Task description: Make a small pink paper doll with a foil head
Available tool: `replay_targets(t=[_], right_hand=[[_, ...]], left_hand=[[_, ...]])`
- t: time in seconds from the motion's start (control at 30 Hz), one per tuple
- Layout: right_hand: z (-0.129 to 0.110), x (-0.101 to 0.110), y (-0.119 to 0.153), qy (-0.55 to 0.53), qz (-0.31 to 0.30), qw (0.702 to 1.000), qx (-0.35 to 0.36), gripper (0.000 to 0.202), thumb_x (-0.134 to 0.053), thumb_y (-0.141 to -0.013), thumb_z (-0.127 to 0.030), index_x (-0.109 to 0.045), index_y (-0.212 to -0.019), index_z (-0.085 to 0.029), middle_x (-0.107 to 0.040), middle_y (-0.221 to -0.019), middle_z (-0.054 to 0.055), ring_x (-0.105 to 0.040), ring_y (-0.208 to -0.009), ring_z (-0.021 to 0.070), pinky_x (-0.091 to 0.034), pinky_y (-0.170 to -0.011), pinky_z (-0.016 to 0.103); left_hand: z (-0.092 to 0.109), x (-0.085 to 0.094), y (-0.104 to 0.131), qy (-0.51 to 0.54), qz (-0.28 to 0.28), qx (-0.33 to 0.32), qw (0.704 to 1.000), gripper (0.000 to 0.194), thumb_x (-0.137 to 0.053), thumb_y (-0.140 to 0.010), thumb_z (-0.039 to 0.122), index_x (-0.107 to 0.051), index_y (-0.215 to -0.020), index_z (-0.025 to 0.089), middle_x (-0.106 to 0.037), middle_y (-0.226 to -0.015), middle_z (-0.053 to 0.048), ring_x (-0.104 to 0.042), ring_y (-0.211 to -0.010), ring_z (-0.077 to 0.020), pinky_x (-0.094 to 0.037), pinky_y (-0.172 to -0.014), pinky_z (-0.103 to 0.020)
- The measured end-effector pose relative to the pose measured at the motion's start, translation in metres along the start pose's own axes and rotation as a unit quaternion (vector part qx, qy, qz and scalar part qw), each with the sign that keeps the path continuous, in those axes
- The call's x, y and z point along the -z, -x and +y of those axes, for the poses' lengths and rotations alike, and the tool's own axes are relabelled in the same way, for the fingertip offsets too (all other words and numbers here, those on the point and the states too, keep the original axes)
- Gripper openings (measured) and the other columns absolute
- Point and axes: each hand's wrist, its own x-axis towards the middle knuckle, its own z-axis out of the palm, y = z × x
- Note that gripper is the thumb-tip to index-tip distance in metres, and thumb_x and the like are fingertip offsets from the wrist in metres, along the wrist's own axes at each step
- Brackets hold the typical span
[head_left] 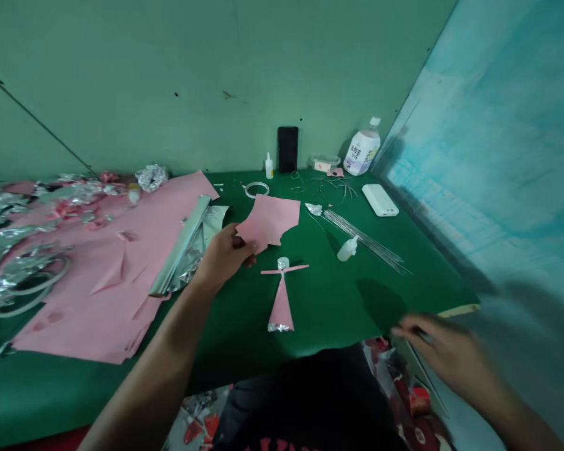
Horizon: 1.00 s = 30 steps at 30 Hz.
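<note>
A cut piece of pink paper [273, 219] is pinched at its lower left corner by my left hand [225, 255], raised over the green table. Just below it lies a small figure [281, 307] with a foil head, thin pink arms and a pink cone body edged in foil at the bottom. My right hand [435, 344] is off the table's right front edge, blurred, with its fingers curled together; whatever it may hold cannot be made out.
Pink sheets [89, 300], a foil roll [181, 247] and crumpled foil cover the left side of the green table [329, 313]. Glue bottles [348, 248], metal wires [366, 241], a white power bank [380, 200], a phone [287, 149] and a drink bottle [363, 149] stand or lie beyond.
</note>
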Motion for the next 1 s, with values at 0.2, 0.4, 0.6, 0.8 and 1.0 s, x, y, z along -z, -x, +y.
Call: replay_targets(t=[0.2,0.4,0.6,0.8,1.0], right_hand=[[-0.013,-0.064,-0.099,-0.059,0.052,0.987,-0.142,0.083,-0.067,-0.073,-0.064,-0.054,-0.137,-0.013,-0.066,-0.129,0.019,-0.064,-0.114,0.0367,-0.054,-0.085,0.046],[-0.018,-0.108,-0.107,-0.137,0.086,0.978,-0.135,0.055,-0.063,-0.078,-0.056,-0.066,-0.116,-0.017,-0.073,-0.111,0.014,-0.067,-0.105,0.0313,-0.050,-0.092,0.045],[-0.021,-0.114,-0.098,-0.157,0.181,0.952,-0.190,0.045,-0.066,-0.073,-0.049,-0.065,-0.102,-0.014,-0.073,-0.099,0.015,-0.068,-0.088,0.0282,-0.051,-0.085,0.044],[-0.025,-0.112,-0.096,-0.163,0.192,0.945,-0.209,0.043,-0.068,-0.072,-0.045,-0.064,-0.102,-0.014,-0.071,-0.095,0.015,-0.066,-0.079,0.0256,-0.051,-0.075,0.040],[-0.025,-0.114,-0.097,-0.093,0.153,0.971,-0.155,0.045,-0.062,-0.075,-0.050,-0.065,-0.102,-0.013,-0.071,-0.093,0.015,-0.065,-0.081,0.0278,-0.049,-0.076,0.041]], left_hand=[[-0.029,0.018,0.056,-0.170,-0.127,0.093,0.973,0.057,-0.062,-0.079,0.031,-0.043,-0.131,0.017,-0.069,-0.077,-0.003,-0.060,-0.058,-0.0164,-0.037,-0.048,-0.025],[-0.041,0.024,0.062,-0.332,-0.128,0.045,0.934,0.061,-0.066,-0.074,0.024,-0.049,-0.132,0.018,-0.067,-0.078,-0.004,-0.065,-0.068,-0.0230,-0.038,-0.057,-0.028],[-0.038,0.018,0.044,-0.398,-0.121,-0.087,0.905,0.056,-0.060,-0.074,0.011,-0.053,-0.129,0.019,-0.071,-0.096,-0.009,-0.068,-0.084,-0.0258,-0.043,-0.068,-0.030],[-0.051,0.015,0.056,-0.354,-0.092,-0.118,0.923,0.025,-0.056,-0.083,0.014,-0.065,-0.106,0.018,-0.070,-0.103,-0.009,-0.065,-0.096,-0.0247,-0.046,-0.080,-0.033],[-0.052,0.013,0.067,-0.336,-0.074,-0.109,0.933,0.018,-0.053,-0.078,0.006,-0.067,-0.083,0.017,-0.068,-0.083,-0.007,-0.064,-0.082,-0.0216,-0.046,-0.076,-0.032]])
